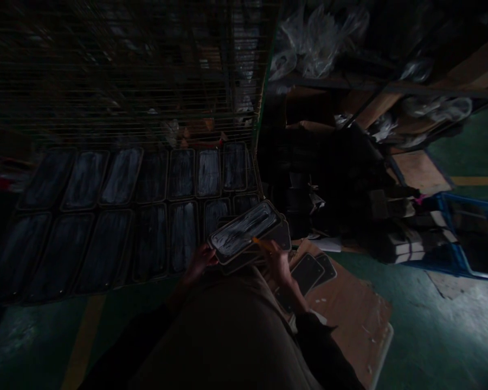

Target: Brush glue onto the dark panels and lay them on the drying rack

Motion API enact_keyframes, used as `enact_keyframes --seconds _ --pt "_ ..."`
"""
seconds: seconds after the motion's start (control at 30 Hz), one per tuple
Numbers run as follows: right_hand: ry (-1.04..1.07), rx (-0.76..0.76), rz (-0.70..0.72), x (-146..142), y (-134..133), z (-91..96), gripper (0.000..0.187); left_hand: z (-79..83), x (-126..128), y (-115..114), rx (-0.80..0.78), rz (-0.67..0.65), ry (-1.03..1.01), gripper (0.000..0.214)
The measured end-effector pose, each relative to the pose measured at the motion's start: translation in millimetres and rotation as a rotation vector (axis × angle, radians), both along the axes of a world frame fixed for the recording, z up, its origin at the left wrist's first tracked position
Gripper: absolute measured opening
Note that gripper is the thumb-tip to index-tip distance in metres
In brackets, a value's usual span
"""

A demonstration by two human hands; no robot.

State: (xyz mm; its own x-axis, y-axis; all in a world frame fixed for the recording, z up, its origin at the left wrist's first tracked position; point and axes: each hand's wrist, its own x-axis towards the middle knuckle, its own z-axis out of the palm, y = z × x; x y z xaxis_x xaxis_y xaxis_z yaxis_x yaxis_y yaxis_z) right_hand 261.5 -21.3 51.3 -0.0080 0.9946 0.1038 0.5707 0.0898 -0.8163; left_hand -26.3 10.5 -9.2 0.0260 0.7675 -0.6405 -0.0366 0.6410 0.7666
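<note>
A dark rectangular panel [246,230] with rounded corners and whitish streaks smeared over its face is tilted in front of my body. My left hand [202,259] is closed on its lower left corner. In my right hand [274,253] is a slim orange-handled tool [261,242], its front end at the panel's streaked face; the tip is too dark to make out. More dark panels lie under the held one, including a plain one [282,234] at its right end.
Two rows of similar streaked panels [122,176] lie to the left, below a green wire rack [257,119]. Plain panels [307,273] rest on a brown board [345,309] at right. Bundled dark stacks [402,244] and a blue crate [451,246] stand farther right. The scene is very dim.
</note>
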Motion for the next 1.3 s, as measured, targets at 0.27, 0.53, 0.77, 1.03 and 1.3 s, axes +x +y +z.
enact_keyframes --seconds 0.27,0.53,0.77,1.03,1.3 --pt "-0.365 0.053 -0.099 19 44 0.3 0.029 9.0 6 -1 0.012 0.012 0.033 0.051" --pt "-0.028 -0.092 0.319 -44 -33 -1.9 0.034 25.4 9 -3 -0.019 0.000 -0.005 0.058" --pt "0.226 -0.081 0.151 -42 -32 2.5 0.023 32.3 12 -7 0.026 -0.014 -0.005 0.057" --pt "0.264 -0.156 0.173 -50 -38 1.0 0.021 39.8 18 -9 0.019 0.007 -0.002 0.054" --pt "0.311 -0.155 -0.146 -17 -42 30.6 0.029 36.7 9 -7 0.035 -0.008 -0.094 0.063"
